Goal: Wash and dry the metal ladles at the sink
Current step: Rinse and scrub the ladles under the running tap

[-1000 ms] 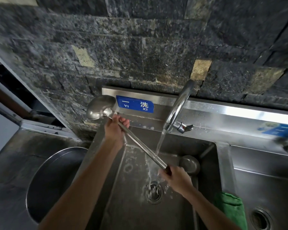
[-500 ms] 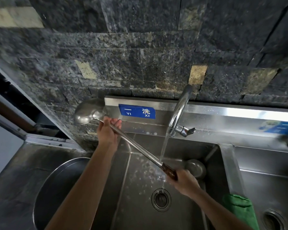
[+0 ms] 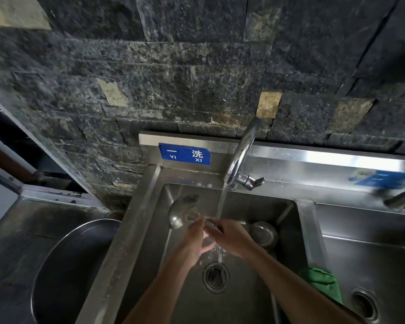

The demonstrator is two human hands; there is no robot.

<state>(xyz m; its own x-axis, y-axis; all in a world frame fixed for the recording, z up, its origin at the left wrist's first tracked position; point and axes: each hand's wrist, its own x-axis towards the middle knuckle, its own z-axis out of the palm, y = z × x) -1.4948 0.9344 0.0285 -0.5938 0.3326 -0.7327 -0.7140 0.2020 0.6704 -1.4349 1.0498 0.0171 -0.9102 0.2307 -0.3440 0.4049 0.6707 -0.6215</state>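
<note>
Head view: ladle under running tap, both hands on it, left sink basin.
Left to right: round steel basin set in dark counter; ladle bowl raised at the sink's back left; left hand cupped under the shaft near the bowl, fingers curled; right hand pinching the shaft just beside it, in the water stream; second ladle bowl lying behind the right hand; green cloth on the sink divider.

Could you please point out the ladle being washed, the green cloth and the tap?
Round-bowled metal ladle [image 3: 181, 210], head view: bowl's outer wall.
Crumpled green cloth [image 3: 319, 280], head view: middle fold.
Curved chrome tap [image 3: 242, 150], head view: spout's bend.
</note>
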